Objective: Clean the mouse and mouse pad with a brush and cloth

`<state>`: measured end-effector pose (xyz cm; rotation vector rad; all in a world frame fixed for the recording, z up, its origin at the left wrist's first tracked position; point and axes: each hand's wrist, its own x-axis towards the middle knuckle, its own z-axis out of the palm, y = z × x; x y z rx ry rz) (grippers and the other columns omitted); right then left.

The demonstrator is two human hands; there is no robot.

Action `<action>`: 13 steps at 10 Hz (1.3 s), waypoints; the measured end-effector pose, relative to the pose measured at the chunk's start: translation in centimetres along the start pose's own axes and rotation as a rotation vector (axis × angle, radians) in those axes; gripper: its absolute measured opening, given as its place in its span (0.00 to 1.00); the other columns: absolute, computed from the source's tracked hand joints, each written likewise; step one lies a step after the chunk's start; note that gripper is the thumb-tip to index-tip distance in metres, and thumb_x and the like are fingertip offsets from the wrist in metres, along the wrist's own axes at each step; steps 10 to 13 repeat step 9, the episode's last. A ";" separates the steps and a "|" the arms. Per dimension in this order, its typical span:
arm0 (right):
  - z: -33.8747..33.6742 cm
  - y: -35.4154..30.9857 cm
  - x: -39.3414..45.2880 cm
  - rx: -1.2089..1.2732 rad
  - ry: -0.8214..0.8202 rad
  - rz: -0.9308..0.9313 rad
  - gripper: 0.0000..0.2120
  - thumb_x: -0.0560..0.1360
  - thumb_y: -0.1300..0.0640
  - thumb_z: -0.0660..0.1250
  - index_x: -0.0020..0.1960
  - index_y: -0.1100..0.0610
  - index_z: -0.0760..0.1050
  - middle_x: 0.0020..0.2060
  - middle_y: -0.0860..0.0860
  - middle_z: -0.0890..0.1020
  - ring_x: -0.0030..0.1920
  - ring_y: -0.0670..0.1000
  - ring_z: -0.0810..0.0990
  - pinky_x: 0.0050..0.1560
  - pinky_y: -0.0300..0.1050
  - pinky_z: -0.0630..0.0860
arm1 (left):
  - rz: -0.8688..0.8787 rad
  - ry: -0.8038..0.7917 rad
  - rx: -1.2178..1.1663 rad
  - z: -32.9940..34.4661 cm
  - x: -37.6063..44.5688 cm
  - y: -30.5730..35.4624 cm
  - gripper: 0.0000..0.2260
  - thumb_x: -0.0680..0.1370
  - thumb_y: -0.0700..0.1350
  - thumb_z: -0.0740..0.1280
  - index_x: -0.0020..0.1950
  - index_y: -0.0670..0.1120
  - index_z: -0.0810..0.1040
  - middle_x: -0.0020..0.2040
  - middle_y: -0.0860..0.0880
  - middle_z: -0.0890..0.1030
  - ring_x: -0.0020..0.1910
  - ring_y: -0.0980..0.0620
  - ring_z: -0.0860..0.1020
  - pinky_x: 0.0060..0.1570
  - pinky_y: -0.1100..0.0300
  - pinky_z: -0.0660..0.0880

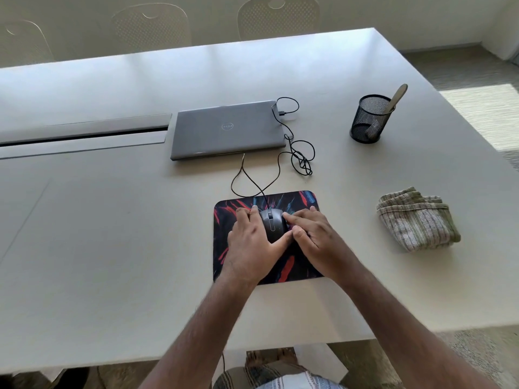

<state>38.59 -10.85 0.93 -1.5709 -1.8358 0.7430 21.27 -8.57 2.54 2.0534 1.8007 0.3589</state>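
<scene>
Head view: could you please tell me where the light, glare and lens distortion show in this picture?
In the head view, daylight leaves pale glare streaks across the far table; a sunlit patch brightens the floor at right; the wide lens bows the table edges; the mouse, the left hand and the right hand are fairly sharp.

Matt black plastic mouse [273, 224], woven striped cloth [417, 219], wire-mesh cup [368, 119].
</scene>
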 end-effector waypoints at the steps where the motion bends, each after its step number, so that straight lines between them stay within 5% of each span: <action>1: -0.2 -0.1 0.0 0.018 0.036 0.012 0.25 0.83 0.53 0.53 0.75 0.58 0.75 0.60 0.48 0.79 0.65 0.40 0.70 0.77 0.35 0.58 | 0.033 0.049 0.023 -0.6 -0.1 -1.1 0.48 0.74 0.77 0.55 0.82 0.43 0.58 0.69 0.48 0.66 0.71 0.48 0.67 0.72 0.50 0.64; 2: -1.1 1.0 0.0 -0.082 0.118 0.000 0.27 0.83 0.48 0.52 0.75 0.58 0.75 0.64 0.50 0.79 0.68 0.45 0.72 0.73 0.34 0.61 | 0.083 0.153 0.017 -1.9 0.1 -4.0 0.41 0.77 0.74 0.52 0.79 0.47 0.63 0.70 0.49 0.67 0.71 0.49 0.65 0.72 0.50 0.61; 3: -2.1 2.2 0.3 -0.193 0.149 -0.005 0.29 0.83 0.44 0.52 0.74 0.60 0.75 0.66 0.52 0.78 0.70 0.51 0.73 0.76 0.44 0.63 | 0.062 0.195 0.015 -2.7 0.5 -6.6 0.37 0.78 0.71 0.51 0.78 0.48 0.65 0.72 0.50 0.67 0.72 0.49 0.65 0.73 0.50 0.60; 4: -3.2 3.8 0.7 -0.356 0.100 0.046 0.34 0.84 0.40 0.45 0.80 0.59 0.67 0.77 0.52 0.71 0.80 0.55 0.66 0.83 0.50 0.56 | 0.018 0.189 0.087 -3.5 1.6 -10.8 0.37 0.80 0.68 0.48 0.81 0.46 0.63 0.80 0.47 0.64 0.80 0.46 0.60 0.78 0.50 0.54; 6: -3.6 5.3 2.2 -0.540 -0.099 0.210 0.39 0.81 0.32 0.33 0.86 0.53 0.41 0.85 0.47 0.41 0.84 0.48 0.37 0.81 0.45 0.33 | -0.012 -0.016 0.241 -3.4 3.7 -14.9 0.35 0.84 0.65 0.43 0.85 0.45 0.46 0.85 0.50 0.43 0.83 0.50 0.37 0.81 0.49 0.36; 13: -3.3 4.8 2.3 -0.661 -0.124 0.261 0.33 0.85 0.40 0.36 0.85 0.54 0.36 0.85 0.49 0.38 0.84 0.50 0.36 0.82 0.48 0.33 | 0.002 0.010 0.287 -3.1 3.5 -15.1 0.38 0.80 0.67 0.38 0.84 0.46 0.44 0.85 0.51 0.41 0.83 0.50 0.38 0.79 0.50 0.33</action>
